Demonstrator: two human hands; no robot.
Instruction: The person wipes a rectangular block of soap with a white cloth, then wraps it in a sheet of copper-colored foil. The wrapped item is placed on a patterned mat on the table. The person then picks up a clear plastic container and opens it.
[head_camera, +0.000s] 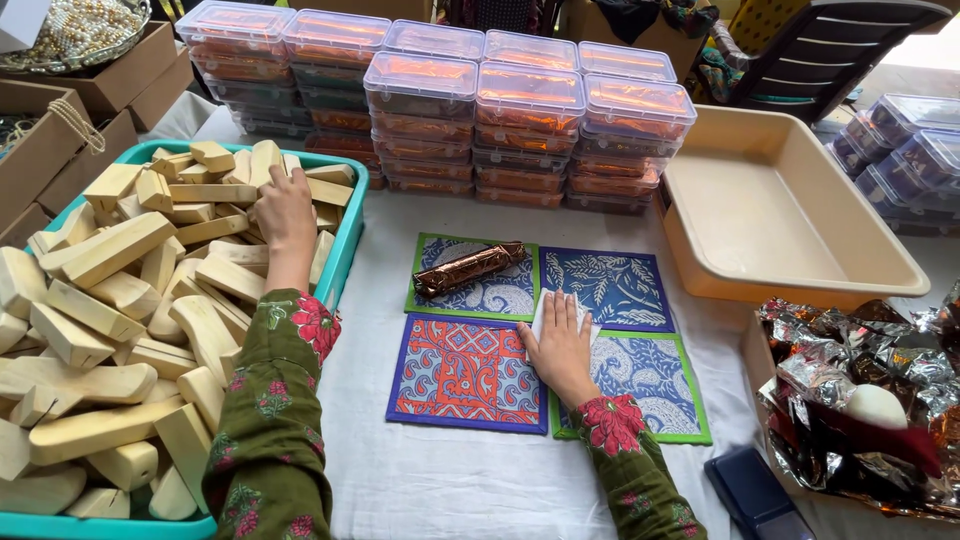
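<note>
1. Hands first: my left hand (285, 212) reaches into a teal tray (345, 250) heaped with pale wooden blocks (110, 250). Its fingers curl down over the blocks near the tray's far corner; I cannot tell whether they have closed on one.

2. My right hand (560, 340) lies flat, fingers spread and holding nothing, pressing a small white paper (555, 300) down where four patterned cloth mats (465, 370) meet.

3. Just beyond my right fingertips and to their left, a roll wrapped in brown foil (470, 267) lies slantwise on the far left mat, apart from my hand.

4. The blocks under my left hand look smooth, stiff and light for their bulk, loosely piled, so neighbours would likely shift. A block seems best taken across its narrow sides.

5. The paper under my right palm looks thin and limp, likely to slide on cloth; a corner pinch would suit it.

6. The foil roll looks crinkly and easily dented; I judge a gentle hold around its middle is safest.

7. Farther from both hands stand stacked clear lidded boxes (530, 110). To the right of my right hand sit an empty beige tub (790, 270) and a box of foil wrappers (860, 390).
</note>
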